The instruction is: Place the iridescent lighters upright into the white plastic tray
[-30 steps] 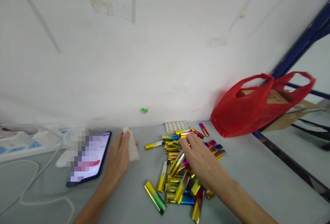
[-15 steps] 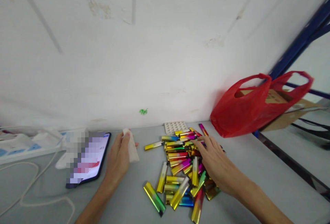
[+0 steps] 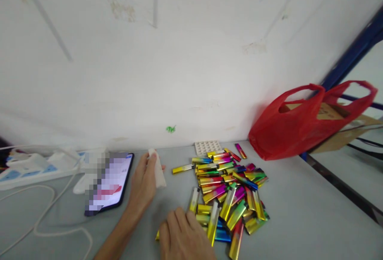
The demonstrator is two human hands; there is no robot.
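Beyond and right of my right hand [image 3: 185,238] (grip hidden, can't tell), the shiny slim pieces [image 3: 237,215] look light, stiff, slick, best pinched mid-length; left hand [image 3: 142,184] clamped on white slab [image 3: 159,174].

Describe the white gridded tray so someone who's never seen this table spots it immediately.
Find the red plastic bag against the wall. Left of it, on the gray table, is a pile of shiny, multicolored lighter-shaped cases. The white tray lies just behind them, set apart by its pale, matte surface and rows of small cells.
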